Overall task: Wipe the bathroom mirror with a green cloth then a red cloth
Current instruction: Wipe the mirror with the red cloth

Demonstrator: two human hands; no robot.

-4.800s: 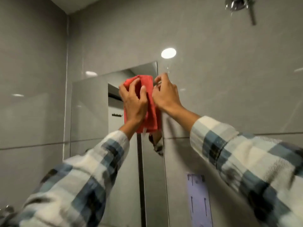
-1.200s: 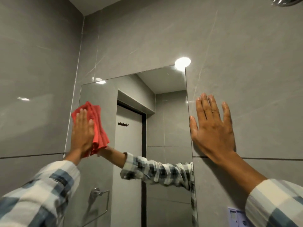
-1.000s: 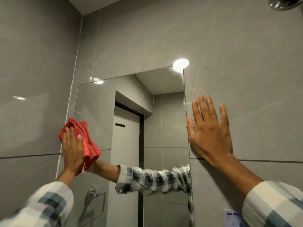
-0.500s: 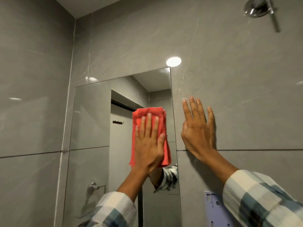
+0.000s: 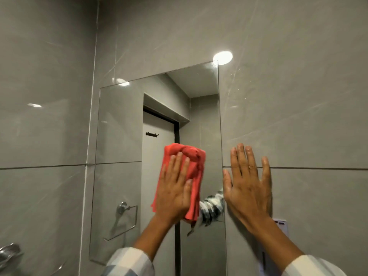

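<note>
A frameless bathroom mirror (image 5: 119, 124) hangs on the grey tiled wall. My left hand (image 5: 175, 188) lies flat on a folded red cloth (image 5: 194, 162) and presses it against the lower right part of the glass. The cloth sticks out above and to the right of the fingers. My right hand (image 5: 248, 186) rests open and flat on the wall tile just right of the mirror's edge, fingers spread, holding nothing. No green cloth is in view.
A chrome fitting (image 5: 9, 253) sticks out at the lower left. A pale label (image 5: 280, 226) is stuck on the wall beneath my right wrist. The mirror reflects a towel ring (image 5: 124, 218), a door with hooks (image 5: 152, 134) and my checked sleeve.
The left hand swept the red cloth from the mirror's left edge across to its right side, then lower down the glass. The right hand stayed flat on the wall.
</note>
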